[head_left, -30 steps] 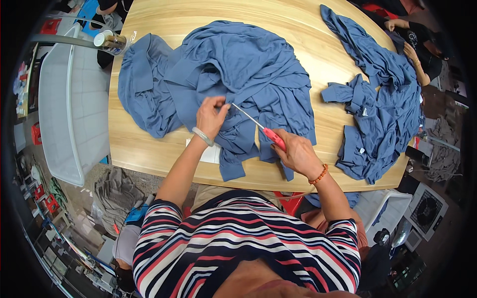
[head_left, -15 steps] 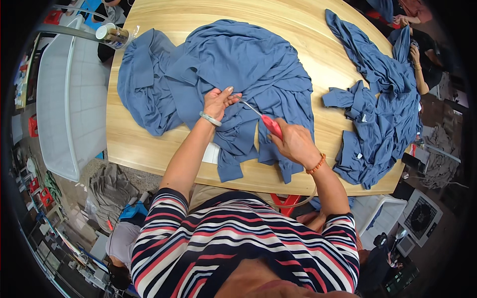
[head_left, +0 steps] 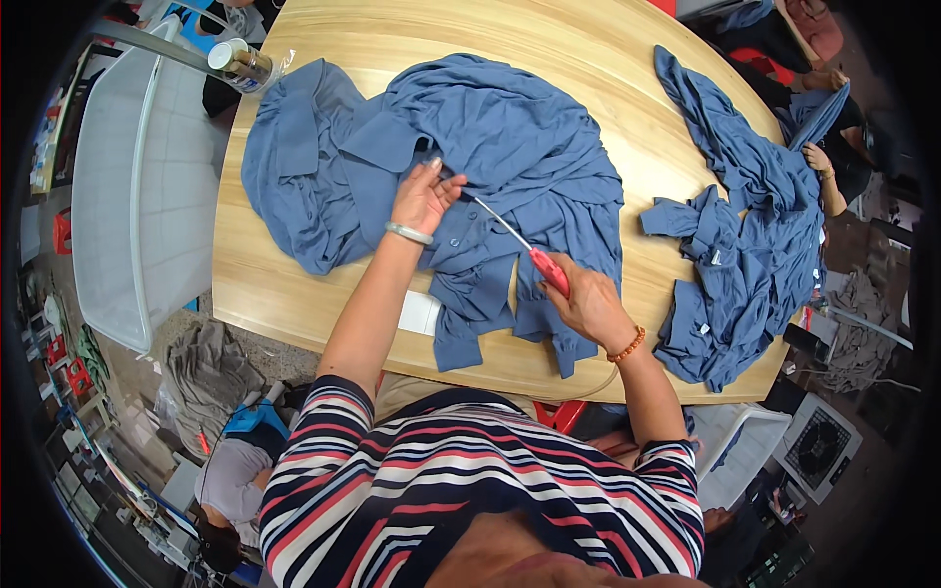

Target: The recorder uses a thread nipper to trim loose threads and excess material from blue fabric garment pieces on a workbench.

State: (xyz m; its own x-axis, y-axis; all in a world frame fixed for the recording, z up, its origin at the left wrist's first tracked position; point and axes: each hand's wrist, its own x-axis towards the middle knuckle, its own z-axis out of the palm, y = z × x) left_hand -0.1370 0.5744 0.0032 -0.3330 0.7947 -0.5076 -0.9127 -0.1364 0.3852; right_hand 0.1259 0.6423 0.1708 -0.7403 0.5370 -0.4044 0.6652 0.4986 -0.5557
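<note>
head view, looking straight down: left hand [head_left: 423, 196] is on the blue shirt [head_left: 470, 167], fingers pinched together on a bit of cloth near the buttoned front, wrist wearing a pale bangle [head_left: 409, 233]. right hand [head_left: 588, 304] is clamped on the red handle of a thin metal tool [head_left: 518, 242], its point aimed toward ten o'clock, tip just beside the left fingertips. shirt lies spread across the middle of the wooden surface [head_left: 627, 88], collar end toward nine o'clock, hem bunched toward four o'clock. a white card [head_left: 421, 312] peeks out under the cloth at the near edge.

off at three o'clock, a second blue pile [head_left: 735, 255], and another person's hand [head_left: 818, 159] working its far end. at eleven o'clock a tape roll [head_left: 235, 61] sits at the surface's corner; a white tub [head_left: 137, 186] stands on the floor at nine o'clock.

risks, as i read it: that sharp tip is very close to the pinching fingers, so a slip forward could jab them. push too deep and the point may snag or cut the knit instead of a thread. slack cloth could shift under the pinch, dragging the tip off line. whether the tip is touching cloth right now, i can't tell.
</note>
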